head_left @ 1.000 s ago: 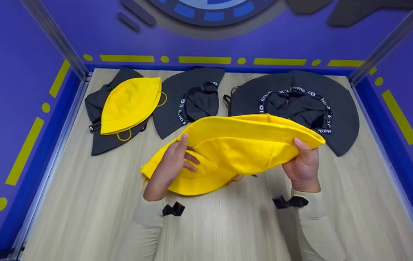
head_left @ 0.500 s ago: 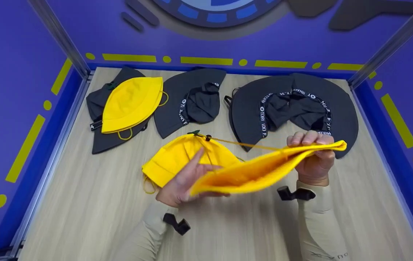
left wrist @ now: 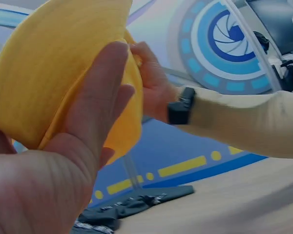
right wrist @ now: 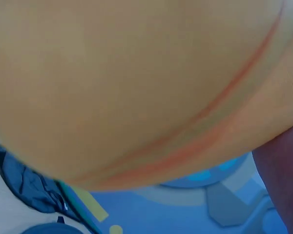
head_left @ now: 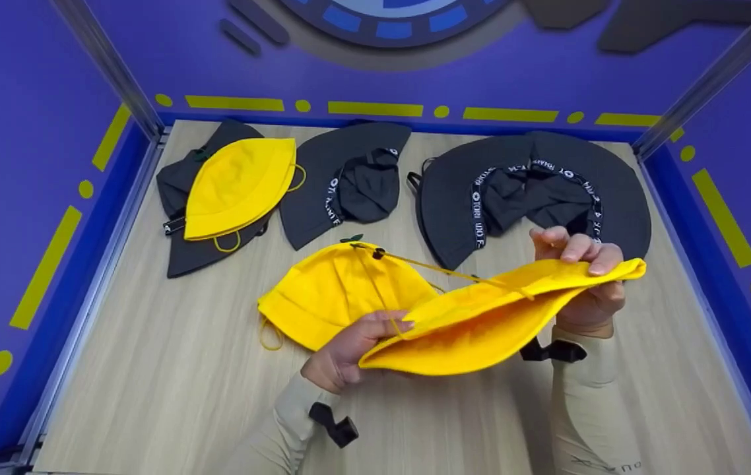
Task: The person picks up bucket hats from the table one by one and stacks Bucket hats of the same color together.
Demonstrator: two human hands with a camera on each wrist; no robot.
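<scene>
Both hands hold a yellow bucket hat [head_left: 455, 353] raised over the table, folded flat, its opening facing me and a thin cord running across it. My left hand [head_left: 352, 346] grips its left end, thumb on the near side in the left wrist view, where the hat [left wrist: 44, 73] shows large. My right hand [head_left: 594, 307] pinches the right end of the brim, fingers over the top and thumb below. The same hat [right wrist: 112, 87] fills most of the right wrist view. Behind it, a second yellow hat [head_left: 316, 284] with a green leaf-like tip lies on the table.
Another yellow hat [head_left: 237, 188] lies on a dark hat [head_left: 191, 260] at the back left. Dark wide-brimmed hats, one at the back middle [head_left: 309, 178] and more at the back right [head_left: 623, 178], show their lettered inner bands. Blue panels [head_left: 375, 86] enclose the wooden table [head_left: 171, 382].
The held hat has turned over so its opening faces me, uncovering the second yellow hat's tip. My left hand came from above that hat to grip the held hat's left end.
</scene>
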